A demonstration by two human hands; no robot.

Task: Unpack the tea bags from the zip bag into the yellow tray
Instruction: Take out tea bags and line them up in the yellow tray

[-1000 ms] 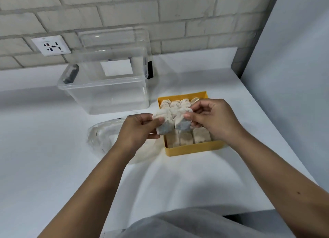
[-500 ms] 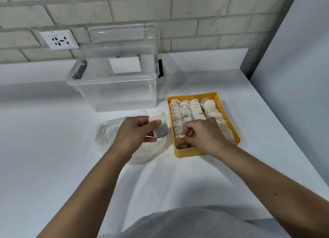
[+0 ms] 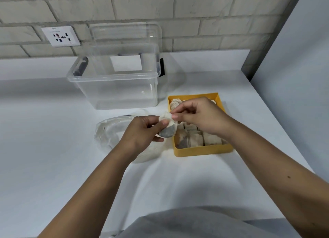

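Both hands pinch one tea bag (image 3: 168,126).
The left hand (image 3: 142,132) and right hand (image 3: 199,115) hold it beside the yellow tray (image 3: 201,151), above the zip bag (image 3: 108,132).

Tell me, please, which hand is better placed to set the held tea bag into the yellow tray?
Probably the right hand: it pinches the tea bag top and hangs over the yellow tray; the left hand sits beside it.

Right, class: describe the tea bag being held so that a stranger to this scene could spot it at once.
Start at the yellow tray on the white table, right of the clear storage box. At the tray's left edge, both hands meet: the left hand and right hand pinch one tea bag. Unlike the tea bags packed in rows, it is raised above the table.
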